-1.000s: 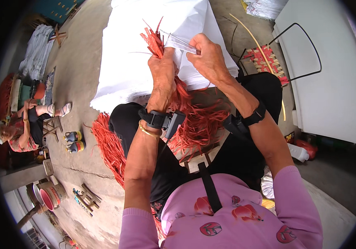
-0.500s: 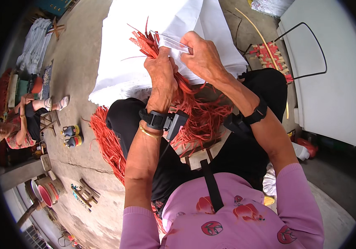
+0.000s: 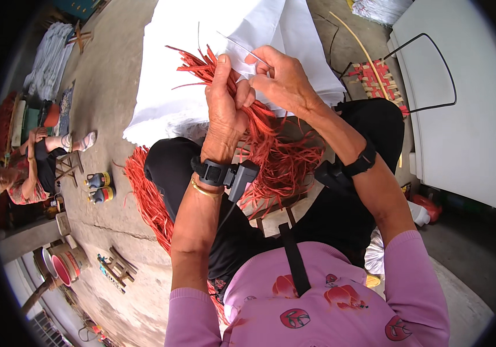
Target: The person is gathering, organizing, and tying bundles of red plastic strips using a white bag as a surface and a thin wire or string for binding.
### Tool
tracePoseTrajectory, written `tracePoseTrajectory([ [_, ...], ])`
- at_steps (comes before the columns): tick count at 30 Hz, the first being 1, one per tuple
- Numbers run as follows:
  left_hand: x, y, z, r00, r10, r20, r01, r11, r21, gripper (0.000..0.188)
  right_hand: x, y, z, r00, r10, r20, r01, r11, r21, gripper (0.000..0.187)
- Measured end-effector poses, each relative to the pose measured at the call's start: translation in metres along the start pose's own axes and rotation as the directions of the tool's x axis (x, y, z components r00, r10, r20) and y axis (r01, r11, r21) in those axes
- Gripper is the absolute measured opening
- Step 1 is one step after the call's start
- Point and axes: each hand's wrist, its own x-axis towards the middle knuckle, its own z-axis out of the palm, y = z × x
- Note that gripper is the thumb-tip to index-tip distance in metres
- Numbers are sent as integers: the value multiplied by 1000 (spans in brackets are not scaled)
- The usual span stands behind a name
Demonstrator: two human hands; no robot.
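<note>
My left hand [image 3: 225, 110] grips a bunch of thin red strips [image 3: 277, 156] that fan out above my fist and hang down over my lap. My right hand [image 3: 280, 81] is pressed against it from the right, pinching a thin pale strand [image 3: 237, 47] that sticks out up and to the left. Both wrists carry black strapped devices. A second heap of red strips [image 3: 147, 196] lies on the ground beside my left leg.
A white sheet [image 3: 201, 34] is spread on the concrete ahead. A red-and-tan woven mat [image 3: 378, 81] and a black wire frame [image 3: 433, 63] lie at right by a white panel. Another person [image 3: 22, 168] sits at far left near small bottles [image 3: 98, 188] and wooden pieces [image 3: 115, 269].
Both hands have stayed together on the bunch and lifted slightly. The right hand's fingers have shifted along the pale strand.
</note>
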Motion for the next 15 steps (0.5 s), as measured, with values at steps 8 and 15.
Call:
tracePoseTrajectory([
  [8, -1, -2, -3, 946, 185, -266, -125, 966, 225, 16, -1, -6, -21, 977, -59, -205, 47, 997, -63, 30],
  [15, 5, -5, -4, 886, 395, -243, -298, 886, 354, 21, -2, 4, -35, 971, -217, -105, 137, 855, -500, 35],
])
